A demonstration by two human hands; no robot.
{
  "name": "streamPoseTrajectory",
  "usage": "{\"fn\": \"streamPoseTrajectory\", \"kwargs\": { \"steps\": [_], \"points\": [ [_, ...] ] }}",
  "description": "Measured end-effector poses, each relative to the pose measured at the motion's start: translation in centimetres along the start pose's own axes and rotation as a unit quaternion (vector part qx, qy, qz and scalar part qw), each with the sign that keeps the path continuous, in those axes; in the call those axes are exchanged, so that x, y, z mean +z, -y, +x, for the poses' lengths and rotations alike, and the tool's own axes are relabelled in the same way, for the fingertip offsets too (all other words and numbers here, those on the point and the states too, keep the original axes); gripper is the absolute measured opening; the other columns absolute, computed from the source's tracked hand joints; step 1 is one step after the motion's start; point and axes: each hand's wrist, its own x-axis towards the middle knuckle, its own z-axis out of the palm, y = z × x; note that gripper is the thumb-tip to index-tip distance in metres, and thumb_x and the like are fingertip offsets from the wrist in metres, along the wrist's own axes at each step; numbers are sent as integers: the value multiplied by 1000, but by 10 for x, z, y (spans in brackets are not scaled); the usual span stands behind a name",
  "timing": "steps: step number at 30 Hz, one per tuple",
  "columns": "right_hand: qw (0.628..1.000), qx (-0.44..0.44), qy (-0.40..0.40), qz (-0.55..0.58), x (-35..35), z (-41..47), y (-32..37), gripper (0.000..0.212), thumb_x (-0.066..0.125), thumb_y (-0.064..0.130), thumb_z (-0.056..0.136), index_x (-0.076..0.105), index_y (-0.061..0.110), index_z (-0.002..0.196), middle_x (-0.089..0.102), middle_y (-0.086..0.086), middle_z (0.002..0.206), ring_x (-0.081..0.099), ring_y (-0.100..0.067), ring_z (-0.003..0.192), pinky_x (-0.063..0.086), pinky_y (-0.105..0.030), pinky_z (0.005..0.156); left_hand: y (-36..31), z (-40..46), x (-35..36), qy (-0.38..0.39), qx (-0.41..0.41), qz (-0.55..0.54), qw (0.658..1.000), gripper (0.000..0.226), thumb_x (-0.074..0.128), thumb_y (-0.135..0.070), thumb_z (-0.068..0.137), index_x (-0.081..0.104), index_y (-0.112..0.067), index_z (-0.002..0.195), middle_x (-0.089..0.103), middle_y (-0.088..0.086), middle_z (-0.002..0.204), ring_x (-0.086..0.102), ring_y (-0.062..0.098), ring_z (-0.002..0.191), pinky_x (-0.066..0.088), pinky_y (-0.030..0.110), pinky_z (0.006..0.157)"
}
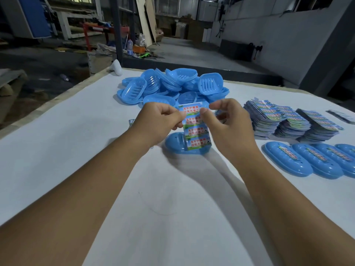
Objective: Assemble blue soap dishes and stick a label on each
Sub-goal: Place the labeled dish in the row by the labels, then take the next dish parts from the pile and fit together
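Setting: our white desk [57,150] stands in a dim workshop with a concrete floor.
Label sheet: we count one sheet of labels [194,127], held upright between our hands, with four printed labels visible on it.
Hands: our left hand [159,121] pinches the sheet's left edge; our right hand [228,123] pinches at its upper right, thumb on the print.
Dish below: one closed blue soap dish [184,145] lies on the desk just under the sheet.
Finished dishes: four labelled dishes [288,162] lie in a row at our right, the last cut by the frame edge.
Label stacks: three stacks of sheets [292,120] sit behind that row.
Loose parts: a heap of blue dish halves [172,85] lies beyond our hands; we cannot count them.
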Motion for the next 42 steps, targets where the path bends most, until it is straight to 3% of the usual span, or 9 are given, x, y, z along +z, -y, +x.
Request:
{"fn": "streamPoseTrajectory", "kwargs": {
  "steps": [2,5,14,19,25,29,34,38,42],
  "points": [
    [989,80,29,121,-3,4,-3,22,75,23,91,54,22,94,73,11,81,70,-8,75,55,-25,66,-1,-2,2,20,11,-5,1000,16,74,-29,91,76,-19,79,75,-9,70,64,-4,62,45,9,55],
    [977,103,38,182,-6,6,-5,25,74,12,92,50,18,89,70,15,61,66,4,59,47,-12,50,-3,-3,2,31,18,-5,999,21,70,-28,94,77,-19,76,76,-8,72,63,-4,62,45,7,53],
    [982,108,39,149,-4,7,-6,19,77,16,90,60,19,84,71,14,63,65,6,59,45,-10,49,-5,-3,1,4,30,-2,1000,24,65,-22,96,74,-16,74,71,-10,64,59,-6,57,43,7,52],
    [997,39,51,39,-5,5,-6,12,79,25,86,72,24,76,72,7,73,62,-4,65,55,-30,63,-3,-6,5,27,50,0,998,21,65,-23,98,73,-19,78,72,-11,68,60,-6,58,43,6,56],
    [991,9,108,81,-3,-1,2,17,77,37,88,81,27,74,73,4,67,54,-1,58,45,-15,56,-5,-7,7,44,101,33,993,17,63,-21,100,73,-22,86,76,-5,79,72,6,79,55,16,75],
    [989,20,124,84,-4,-2,5,17,77,36,87,80,38,71,68,-22,76,49,-10,66,42,-29,63,-8,-8,8,45,122,60,990,18,62,-19,100,72,-22,85,75,-2,80,71,14,82,58,26,79],
    [977,92,120,150,-7,1,7,20,77,18,88,80,21,69,72,6,64,55,3,52,44,-11,52,-6,-7,6,15,110,63,992,19,65,-19,92,71,-19,74,72,-3,72,66,13,68,56,32,73],
    [966,148,130,167,-10,3,3,18,78,20,86,79,14,68,69,4,66,51,-3,56,45,-19,58,-4,-6,4,-12,96,95,991,18,63,-21,85,67,-18,68,69,-1,68,55,3,58,48,23,61],
    [949,207,117,209,-11,7,0,14,79,20,83,78,12,72,64,3,68,47,-9,59,41,-24,60,-3,-3,1,-40,65,129,989,23,58,-23,87,62,-15,66,66,1,66,49,3,55,44,26,57]
  ]
}}
